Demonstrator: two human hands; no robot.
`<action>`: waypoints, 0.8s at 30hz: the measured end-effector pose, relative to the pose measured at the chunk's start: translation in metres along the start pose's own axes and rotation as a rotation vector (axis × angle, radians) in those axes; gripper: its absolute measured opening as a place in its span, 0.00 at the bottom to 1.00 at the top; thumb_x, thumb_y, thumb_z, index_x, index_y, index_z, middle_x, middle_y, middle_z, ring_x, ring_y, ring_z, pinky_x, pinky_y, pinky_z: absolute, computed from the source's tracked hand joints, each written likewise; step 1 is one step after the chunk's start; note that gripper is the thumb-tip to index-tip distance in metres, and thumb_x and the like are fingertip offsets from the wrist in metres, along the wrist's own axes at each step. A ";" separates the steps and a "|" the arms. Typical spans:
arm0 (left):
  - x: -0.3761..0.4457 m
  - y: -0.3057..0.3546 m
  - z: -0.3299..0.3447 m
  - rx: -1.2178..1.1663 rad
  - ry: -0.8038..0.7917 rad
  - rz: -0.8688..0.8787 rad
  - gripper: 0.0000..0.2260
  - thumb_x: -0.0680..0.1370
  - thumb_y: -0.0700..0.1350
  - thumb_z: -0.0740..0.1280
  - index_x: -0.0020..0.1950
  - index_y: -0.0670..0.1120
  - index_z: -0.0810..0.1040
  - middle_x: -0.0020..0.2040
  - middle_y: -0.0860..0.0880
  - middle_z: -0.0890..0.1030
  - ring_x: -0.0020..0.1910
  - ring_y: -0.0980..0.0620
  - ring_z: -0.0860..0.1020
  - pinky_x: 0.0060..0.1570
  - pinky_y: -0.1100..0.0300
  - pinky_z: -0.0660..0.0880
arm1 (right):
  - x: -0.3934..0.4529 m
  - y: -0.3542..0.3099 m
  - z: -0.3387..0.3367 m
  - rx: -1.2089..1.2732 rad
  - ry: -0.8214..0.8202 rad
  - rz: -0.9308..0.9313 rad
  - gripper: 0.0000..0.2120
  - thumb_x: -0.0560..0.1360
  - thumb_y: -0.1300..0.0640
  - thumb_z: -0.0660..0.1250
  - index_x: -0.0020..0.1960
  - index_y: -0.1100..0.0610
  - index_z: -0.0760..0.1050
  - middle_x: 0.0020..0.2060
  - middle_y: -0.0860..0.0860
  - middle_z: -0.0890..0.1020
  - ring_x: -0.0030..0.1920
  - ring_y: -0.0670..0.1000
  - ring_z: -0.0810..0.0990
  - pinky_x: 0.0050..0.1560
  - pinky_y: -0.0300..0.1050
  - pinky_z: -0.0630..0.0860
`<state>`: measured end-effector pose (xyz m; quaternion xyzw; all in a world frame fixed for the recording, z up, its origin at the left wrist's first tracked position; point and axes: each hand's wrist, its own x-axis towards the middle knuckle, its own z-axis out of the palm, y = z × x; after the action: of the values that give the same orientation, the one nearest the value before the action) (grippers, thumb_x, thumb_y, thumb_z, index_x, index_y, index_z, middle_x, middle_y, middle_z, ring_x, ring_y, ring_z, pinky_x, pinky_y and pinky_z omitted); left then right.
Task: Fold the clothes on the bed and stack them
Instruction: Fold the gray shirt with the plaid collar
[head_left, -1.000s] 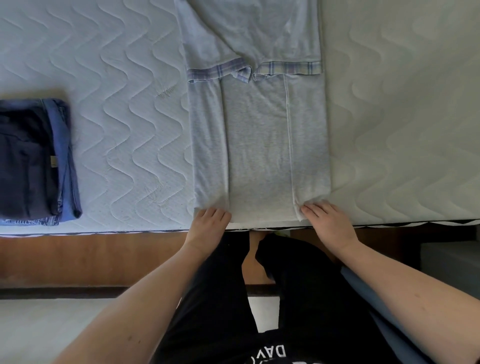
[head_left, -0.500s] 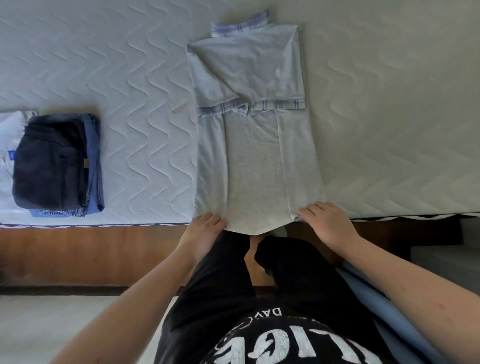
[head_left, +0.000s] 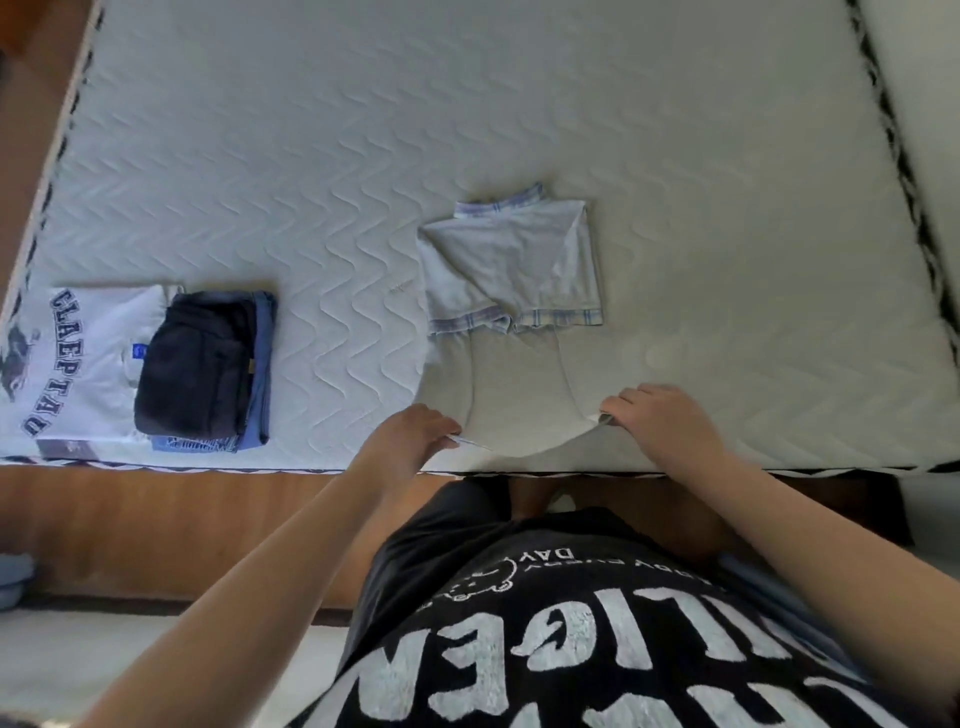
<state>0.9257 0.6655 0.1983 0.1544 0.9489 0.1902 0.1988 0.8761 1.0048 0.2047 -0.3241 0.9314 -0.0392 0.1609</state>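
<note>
Gripping grey polo shirt (head_left: 511, 322) hem: left hand (head_left: 410, 434) at 7 o'clock, right hand (head_left: 657, 423) at 5 o'clock, fingers clamped; folded stack (head_left: 202, 366) lying at 9 o'clock on bed (head_left: 322, 156).

Grey polo shirt (head_left: 511, 291) on bed (head_left: 727, 208), hem gripped.
Left hand (head_left: 410, 434) and right hand (head_left: 657, 421) pinch its near corners; folded stack (head_left: 202, 364) lies well left.

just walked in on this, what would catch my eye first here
Both hands, left and right, pinch the near hem of a grey polo shirt lying lengthwise on the mattress. To the left, a stack of folded clothes sits near the mattress edge.
</note>
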 end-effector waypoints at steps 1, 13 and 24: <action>0.008 0.000 -0.006 -0.001 0.005 -0.002 0.11 0.81 0.46 0.65 0.58 0.43 0.82 0.49 0.45 0.83 0.51 0.42 0.77 0.51 0.55 0.70 | 0.005 0.003 -0.004 0.010 0.034 0.012 0.11 0.82 0.54 0.58 0.57 0.54 0.77 0.50 0.53 0.81 0.51 0.57 0.79 0.51 0.49 0.72; 0.114 -0.055 -0.071 -0.031 0.007 0.012 0.10 0.82 0.49 0.62 0.59 0.50 0.80 0.50 0.51 0.82 0.52 0.49 0.75 0.47 0.61 0.66 | 0.131 0.052 -0.061 0.101 0.069 0.128 0.08 0.75 0.53 0.70 0.49 0.58 0.80 0.40 0.55 0.83 0.43 0.60 0.80 0.41 0.50 0.70; 0.257 -0.157 -0.116 -0.120 -0.032 -0.047 0.08 0.80 0.47 0.66 0.57 0.50 0.81 0.52 0.52 0.83 0.51 0.51 0.79 0.47 0.60 0.70 | 0.281 0.134 -0.080 0.259 0.064 0.085 0.10 0.73 0.51 0.72 0.51 0.56 0.82 0.44 0.51 0.84 0.46 0.55 0.81 0.42 0.46 0.72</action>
<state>0.6166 0.5876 0.1489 0.1228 0.9359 0.2396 0.2273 0.5635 0.9352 0.1795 -0.2596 0.9361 -0.1624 0.1732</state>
